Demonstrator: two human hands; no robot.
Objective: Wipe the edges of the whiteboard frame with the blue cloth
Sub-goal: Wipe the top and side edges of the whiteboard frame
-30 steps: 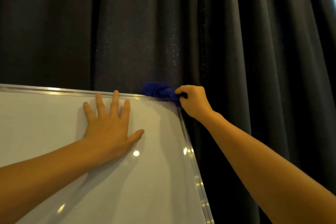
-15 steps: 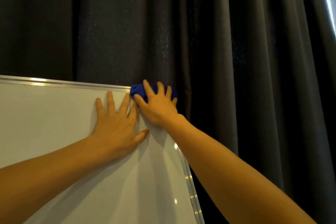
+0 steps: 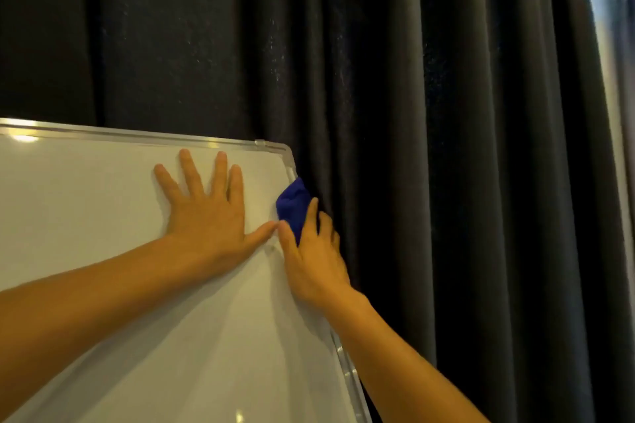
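- Blue cloth [image 3: 292,204] sits on the frame [image 3: 290,165] edge, gripped by my right hand [image 3: 314,261], at its fingertips.
- My left hand [image 3: 206,213] lies flat and open on the board [image 3: 103,216].

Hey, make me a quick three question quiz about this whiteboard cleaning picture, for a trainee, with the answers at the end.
1. True or false: the left hand lies flat on the whiteboard.
2. Which edge of the whiteboard frame is the blue cloth against? A top, B right, C bottom.
3. Which hand grips the cloth?
Key: 1 true. 2 B. 3 the right hand.
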